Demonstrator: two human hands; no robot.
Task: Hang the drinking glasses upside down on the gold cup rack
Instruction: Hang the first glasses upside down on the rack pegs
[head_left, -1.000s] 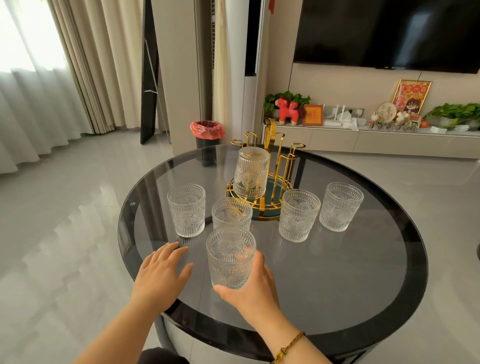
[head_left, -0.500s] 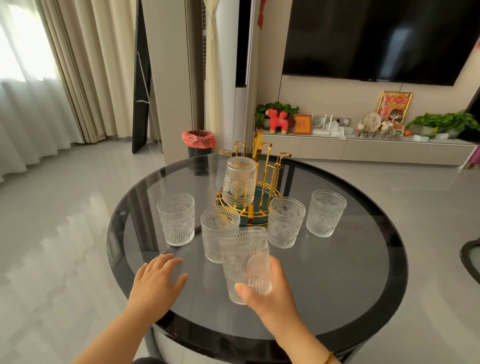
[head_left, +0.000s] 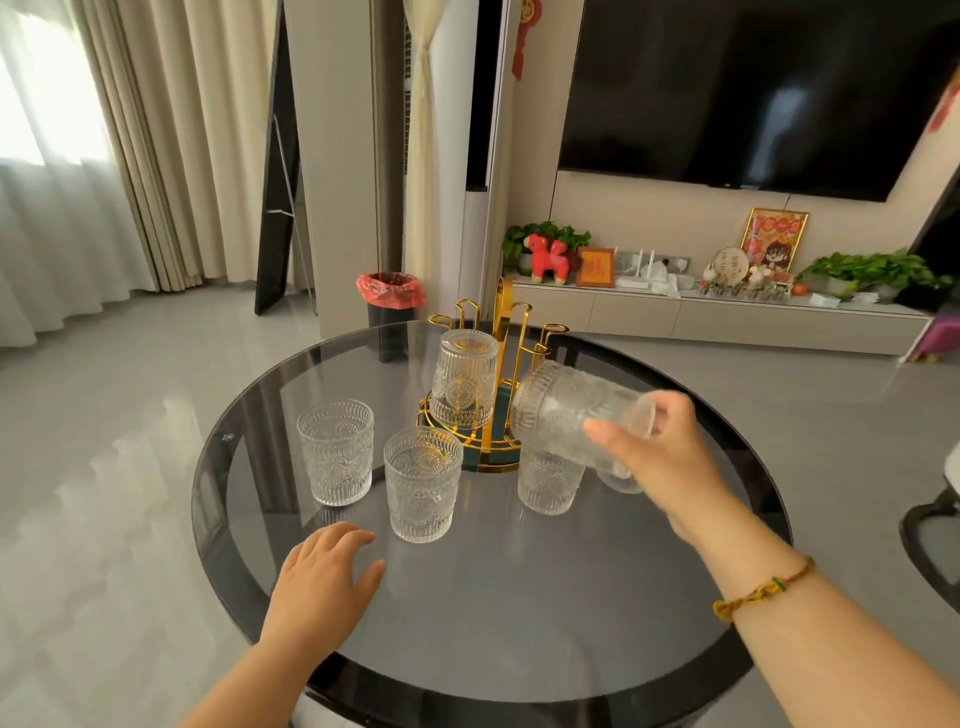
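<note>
The right hand covers most of a fifth tumbler behind it, so only a curved bit of clear glass shows below the palm; the near edge of the round dark-glass counter runs out of view at the bottom; a small pale mark near the counter's left rim is too small to read, and the characters on the framed pictures on the far shelf cannot be made out; the right hand is closed around an embossed drinking glass, tipped on its side with its mouth toward the gold cup rack and held just beside the rack's right pegs, above an upright glass on the counter; one glass already hangs upside down on a front peg; two more upright glasses stand left of the rack; the left hand lies flat on the counter, fingers spread and holding nothing, near the closer of those two.
</note>
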